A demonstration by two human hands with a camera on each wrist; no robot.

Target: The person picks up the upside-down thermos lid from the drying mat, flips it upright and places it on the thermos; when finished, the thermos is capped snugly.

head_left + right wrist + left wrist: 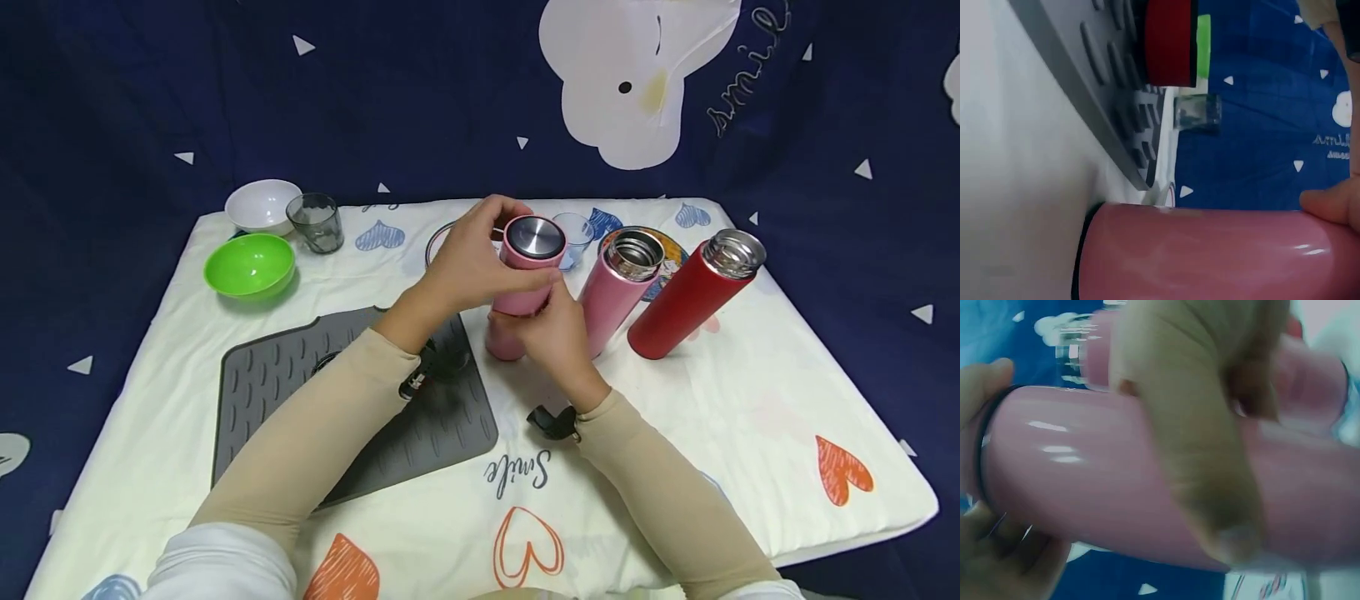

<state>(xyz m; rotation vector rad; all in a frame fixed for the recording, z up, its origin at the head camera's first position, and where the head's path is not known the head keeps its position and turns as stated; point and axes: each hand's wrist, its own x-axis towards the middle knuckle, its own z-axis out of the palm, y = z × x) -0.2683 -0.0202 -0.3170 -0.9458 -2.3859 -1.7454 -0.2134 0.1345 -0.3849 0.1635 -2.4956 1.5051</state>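
Observation:
A pink thermos bottle (504, 343) stands upright on the cloth, held by both hands. My left hand (468, 262) grips its pink lid (525, 287), which has a shiny metal top. Lower down, my right hand (557, 337) is wrapped round the body; its finger (1210, 481) lies across the pink surface in the left wrist view. A dark seam shows between lid and body there. Just right stands a second pink thermos bottle (611, 296), lidless, its steel neck bare. Beside it is a red thermos bottle (686, 300), also lidless.
A grey ridged mat (262, 383) lies left, partly under the left forearm; a red lid (1169, 44) sits on it. Behind are a green bowl (250, 267), a white bowl (262, 206) and a dark glass (317, 223). A clear glass (576, 237) and patterned plate (675, 258) stand behind the bottles.

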